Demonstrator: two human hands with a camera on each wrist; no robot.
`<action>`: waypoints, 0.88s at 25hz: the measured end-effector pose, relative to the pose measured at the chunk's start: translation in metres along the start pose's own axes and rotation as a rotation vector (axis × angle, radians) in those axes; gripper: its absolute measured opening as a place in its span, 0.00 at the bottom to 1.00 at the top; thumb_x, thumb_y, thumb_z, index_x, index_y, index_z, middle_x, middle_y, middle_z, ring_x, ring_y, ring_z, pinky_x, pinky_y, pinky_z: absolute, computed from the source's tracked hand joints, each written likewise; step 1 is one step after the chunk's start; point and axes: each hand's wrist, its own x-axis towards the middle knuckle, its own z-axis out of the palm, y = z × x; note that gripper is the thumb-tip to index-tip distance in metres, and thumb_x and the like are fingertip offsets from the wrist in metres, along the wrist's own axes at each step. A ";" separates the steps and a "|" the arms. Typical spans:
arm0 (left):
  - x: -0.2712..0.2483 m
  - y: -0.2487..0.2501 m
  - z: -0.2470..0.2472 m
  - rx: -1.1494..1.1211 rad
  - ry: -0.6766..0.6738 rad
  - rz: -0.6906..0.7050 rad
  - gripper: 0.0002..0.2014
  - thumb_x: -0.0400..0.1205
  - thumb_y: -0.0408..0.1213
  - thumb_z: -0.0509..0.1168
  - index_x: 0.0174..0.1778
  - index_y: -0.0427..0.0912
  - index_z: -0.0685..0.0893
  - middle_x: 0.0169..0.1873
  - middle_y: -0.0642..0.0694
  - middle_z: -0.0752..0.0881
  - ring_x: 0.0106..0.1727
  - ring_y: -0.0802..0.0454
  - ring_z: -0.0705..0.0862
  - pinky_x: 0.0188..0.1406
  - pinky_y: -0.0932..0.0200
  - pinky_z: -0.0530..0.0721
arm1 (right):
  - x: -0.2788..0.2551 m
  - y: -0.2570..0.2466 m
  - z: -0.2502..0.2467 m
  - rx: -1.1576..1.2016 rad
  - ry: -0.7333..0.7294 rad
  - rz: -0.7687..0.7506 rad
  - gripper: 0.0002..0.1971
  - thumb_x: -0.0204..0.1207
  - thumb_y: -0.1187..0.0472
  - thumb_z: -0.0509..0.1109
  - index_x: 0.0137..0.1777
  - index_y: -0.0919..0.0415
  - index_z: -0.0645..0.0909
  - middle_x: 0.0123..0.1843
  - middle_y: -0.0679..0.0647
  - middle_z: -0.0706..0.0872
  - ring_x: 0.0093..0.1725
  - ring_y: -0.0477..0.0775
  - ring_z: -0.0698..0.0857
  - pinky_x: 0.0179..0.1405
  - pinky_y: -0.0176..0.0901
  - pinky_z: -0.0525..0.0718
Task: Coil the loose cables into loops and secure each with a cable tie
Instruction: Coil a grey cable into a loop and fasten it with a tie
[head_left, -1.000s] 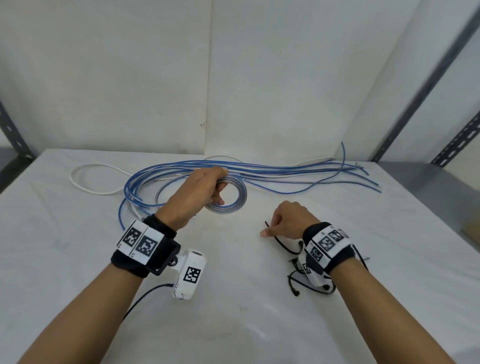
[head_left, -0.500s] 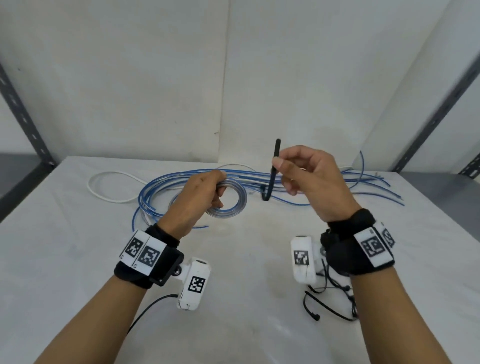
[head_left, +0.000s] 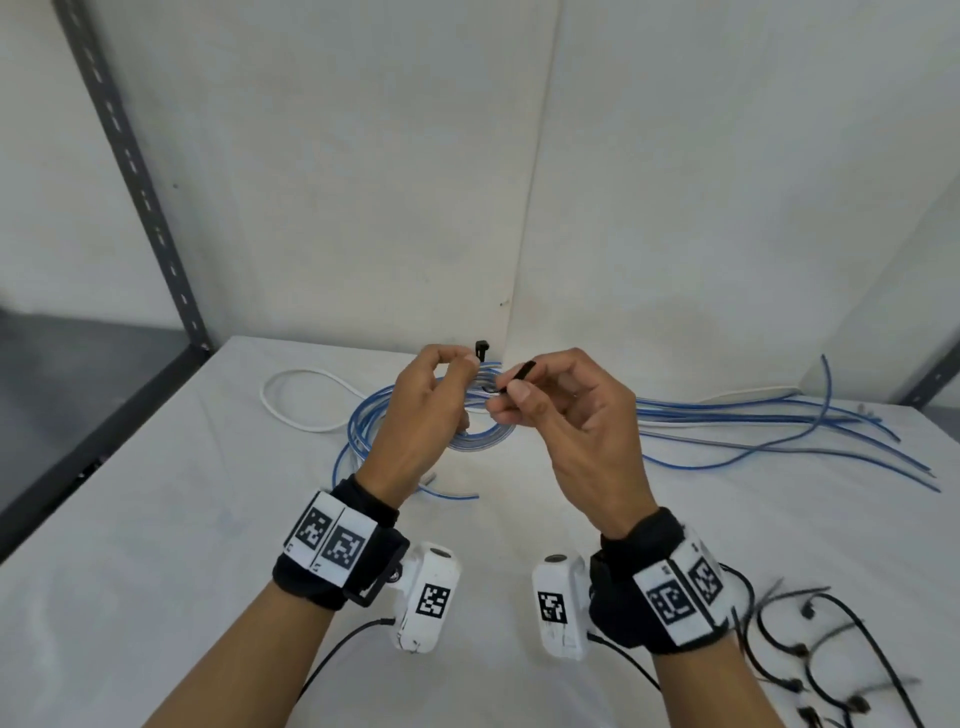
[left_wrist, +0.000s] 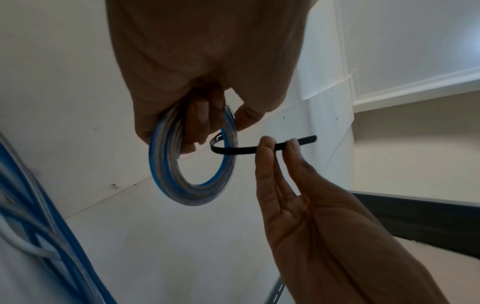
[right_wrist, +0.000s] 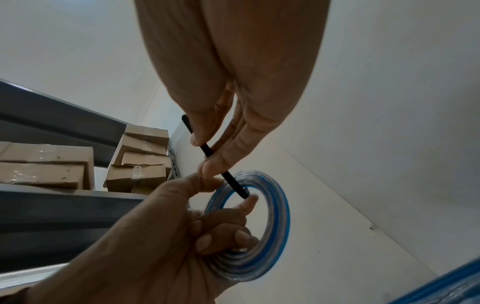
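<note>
My left hand (head_left: 421, 410) grips a small coil of blue and clear cable (head_left: 485, 441) and holds it above the white table (head_left: 208, 545). My right hand (head_left: 566, 415) pinches a black cable tie (head_left: 519, 375) between thumb and fingertips. In the left wrist view the cable tie (left_wrist: 241, 151) curves through the hole of the coil (left_wrist: 192, 193). Its head sticks up beside my left fingertips in the head view. In the right wrist view the cable tie (right_wrist: 207, 149) runs down to the coil (right_wrist: 275, 236), where my left thumb touches it.
Long loose blue cables (head_left: 753, 421) lie fanned across the back right of the table, and a white cable (head_left: 291, 410) lies at the back left. Several spare black ties (head_left: 831, 649) sit near my right wrist. A grey shelf upright (head_left: 135, 171) stands left, with cardboard boxes (right_wrist: 46, 164) beyond.
My right hand took a black tie off the table, raised it and brought it to the coil. My left hand lifted the coil off the table.
</note>
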 end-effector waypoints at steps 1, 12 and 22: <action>0.001 0.000 -0.001 0.002 -0.003 0.026 0.12 0.85 0.47 0.63 0.51 0.43 0.86 0.22 0.56 0.76 0.29 0.52 0.74 0.36 0.51 0.76 | -0.001 -0.001 0.001 0.018 -0.004 -0.005 0.08 0.80 0.67 0.72 0.50 0.74 0.81 0.47 0.72 0.88 0.44 0.63 0.93 0.51 0.56 0.92; -0.003 0.003 0.001 0.161 -0.036 0.372 0.07 0.87 0.40 0.64 0.43 0.52 0.83 0.32 0.47 0.88 0.30 0.48 0.78 0.30 0.54 0.73 | 0.004 0.009 -0.005 0.091 -0.004 0.233 0.09 0.81 0.61 0.72 0.42 0.65 0.86 0.36 0.62 0.86 0.29 0.58 0.74 0.32 0.44 0.76; -0.004 0.001 0.004 0.173 -0.049 0.390 0.07 0.90 0.36 0.64 0.46 0.48 0.83 0.26 0.58 0.84 0.27 0.50 0.76 0.29 0.52 0.73 | 0.005 0.006 -0.008 0.124 -0.008 0.292 0.09 0.83 0.66 0.70 0.40 0.64 0.85 0.34 0.60 0.86 0.28 0.56 0.74 0.30 0.42 0.77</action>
